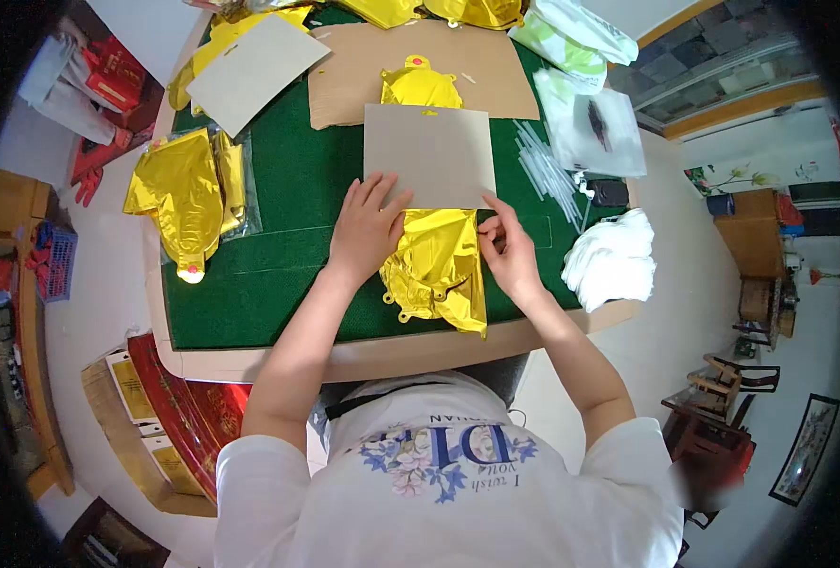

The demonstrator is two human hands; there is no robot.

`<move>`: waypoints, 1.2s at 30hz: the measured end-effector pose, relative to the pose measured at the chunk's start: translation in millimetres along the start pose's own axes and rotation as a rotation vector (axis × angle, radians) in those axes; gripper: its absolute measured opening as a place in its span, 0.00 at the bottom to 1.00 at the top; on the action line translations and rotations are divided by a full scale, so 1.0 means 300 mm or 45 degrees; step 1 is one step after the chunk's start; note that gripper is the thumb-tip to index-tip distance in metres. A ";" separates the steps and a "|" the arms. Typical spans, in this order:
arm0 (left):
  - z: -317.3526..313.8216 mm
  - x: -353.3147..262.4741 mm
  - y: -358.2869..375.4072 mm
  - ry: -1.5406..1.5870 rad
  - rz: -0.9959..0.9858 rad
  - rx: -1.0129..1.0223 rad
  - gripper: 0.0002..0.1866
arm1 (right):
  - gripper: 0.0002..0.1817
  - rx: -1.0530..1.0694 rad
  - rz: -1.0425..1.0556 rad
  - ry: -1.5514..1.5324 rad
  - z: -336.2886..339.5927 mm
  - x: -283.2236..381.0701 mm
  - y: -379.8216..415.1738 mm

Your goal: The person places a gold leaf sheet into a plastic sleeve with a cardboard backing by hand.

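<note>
Spread left hand [368, 232] on one card [429, 156], curled right hand [512, 251] at near-right corner, pinch unclear, one gold foil [436, 256] beneath, open tabletop [287, 189] left.

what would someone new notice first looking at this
Probably the shiny gold foil showing above and below a grey card, on the green tabletop. The left hand lies on the card's lower left corner, and the right hand is at its lower right corner. Another gold foil bundle stands out at the tabletop's left side.
</note>
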State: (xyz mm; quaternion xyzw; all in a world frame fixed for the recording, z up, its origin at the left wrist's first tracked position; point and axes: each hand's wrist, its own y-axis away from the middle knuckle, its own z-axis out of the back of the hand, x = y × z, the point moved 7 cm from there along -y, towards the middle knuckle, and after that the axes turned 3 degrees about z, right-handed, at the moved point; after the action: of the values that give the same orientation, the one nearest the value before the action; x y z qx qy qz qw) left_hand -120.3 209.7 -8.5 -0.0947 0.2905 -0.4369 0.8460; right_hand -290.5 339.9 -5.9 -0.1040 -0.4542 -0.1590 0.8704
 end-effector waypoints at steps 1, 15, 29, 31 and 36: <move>-0.002 0.000 0.004 0.006 0.006 0.009 0.18 | 0.36 0.001 -0.003 -0.002 -0.005 -0.011 0.003; -0.005 0.001 0.007 0.014 0.017 0.008 0.17 | 0.29 0.228 0.011 -0.103 -0.019 0.009 -0.048; -0.003 0.006 0.006 0.031 0.039 0.075 0.21 | 0.19 0.031 0.930 0.737 -0.023 0.126 -0.065; 0.000 0.007 0.003 0.053 0.057 0.079 0.21 | 0.19 0.101 0.933 0.750 -0.029 0.111 -0.075; -0.015 0.058 -0.013 0.272 0.237 0.078 0.21 | 0.19 0.141 0.886 0.657 -0.028 0.117 -0.095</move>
State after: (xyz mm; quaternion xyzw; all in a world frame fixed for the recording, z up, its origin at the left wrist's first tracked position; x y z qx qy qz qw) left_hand -117.8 194.0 -17.7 0.0055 0.3731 -0.3726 0.8497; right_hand -275.8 304.4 19.3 -0.1609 -0.1678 0.1476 0.9614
